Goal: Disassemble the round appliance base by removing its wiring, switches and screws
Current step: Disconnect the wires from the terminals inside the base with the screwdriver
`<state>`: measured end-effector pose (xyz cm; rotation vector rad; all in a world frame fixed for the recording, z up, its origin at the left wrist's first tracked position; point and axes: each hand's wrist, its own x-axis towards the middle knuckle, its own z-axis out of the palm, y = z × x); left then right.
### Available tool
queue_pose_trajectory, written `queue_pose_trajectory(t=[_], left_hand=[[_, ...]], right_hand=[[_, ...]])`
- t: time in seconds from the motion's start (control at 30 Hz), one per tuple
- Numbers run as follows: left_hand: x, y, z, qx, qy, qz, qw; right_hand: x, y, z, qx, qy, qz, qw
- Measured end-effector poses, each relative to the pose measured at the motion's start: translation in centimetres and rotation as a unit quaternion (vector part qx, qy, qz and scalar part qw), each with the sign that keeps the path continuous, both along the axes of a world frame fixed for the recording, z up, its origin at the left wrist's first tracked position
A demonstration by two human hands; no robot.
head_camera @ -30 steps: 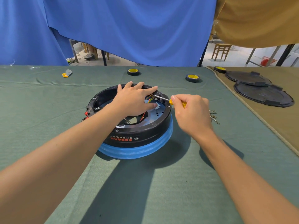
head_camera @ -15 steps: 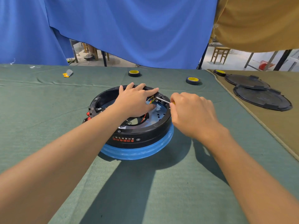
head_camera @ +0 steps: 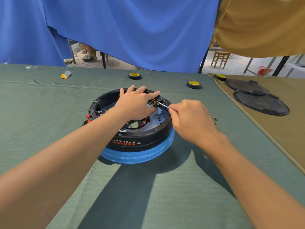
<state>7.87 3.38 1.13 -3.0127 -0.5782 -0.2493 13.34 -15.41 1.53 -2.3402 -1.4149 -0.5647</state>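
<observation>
Right hand (head_camera: pixel 193 119) rolled over, yellow handle now hidden; it grips screwdriver (head_camera: pixel 163 105), tip by left index. Left hand (head_camera: pixel 134 103) spread, pressing base (head_camera: pixel 148 138), which sits beneath both hands.

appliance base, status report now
Left hand flat on appliance base, steadying. Right hand grips screwdriver, tip at far-rim wiring. No obstruction seen.

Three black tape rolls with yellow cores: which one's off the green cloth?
The rightmost black, yellow-cored tape roll: it sits on the tan cloth; the other two lie on the green cloth.
</observation>
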Motion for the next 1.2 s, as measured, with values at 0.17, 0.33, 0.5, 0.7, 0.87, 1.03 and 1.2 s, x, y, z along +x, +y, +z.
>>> queue_pose_trajectory(t=[0.17,0.33,0.5,0.7,0.87,1.03,1.2], left_hand=[[0.0,-0.1,0.1,0.003,0.005,0.002,1.000],[0.0,0.0,0.1,0.007,0.005,-0.004,1.000],[0.0,0.1,0.1,0.006,0.006,-0.006,1.000],[-0.1,0.1,0.3,0.003,0.007,-0.011,1.000],[-0.2,-0.1,0.4,0.005,0.007,-0.007,1.000],[-0.3,-0.3,0.4,0.003,0.009,-0.001,1.000],[-0.2,-0.4,0.5,0.006,0.010,0.001,1.000]], right_hand=[[-0.1,0.6,0.5,-0.002,0.019,-0.001,1.000],[-0.7,1.2,0.6,-0.001,0.043,-0.018,0.999],[-0.3,1.0,0.6,0.012,0.089,0.002,0.996],[0.5,0.6,1.3,0.010,0.143,0.038,0.989],[0.2,0.5,0.7,0.027,0.134,0.026,0.990],[-0.4,0.8,0.3,0.020,0.094,-0.006,0.995],[-0.5,0.9,0.5,0.003,0.066,-0.006,0.998]])
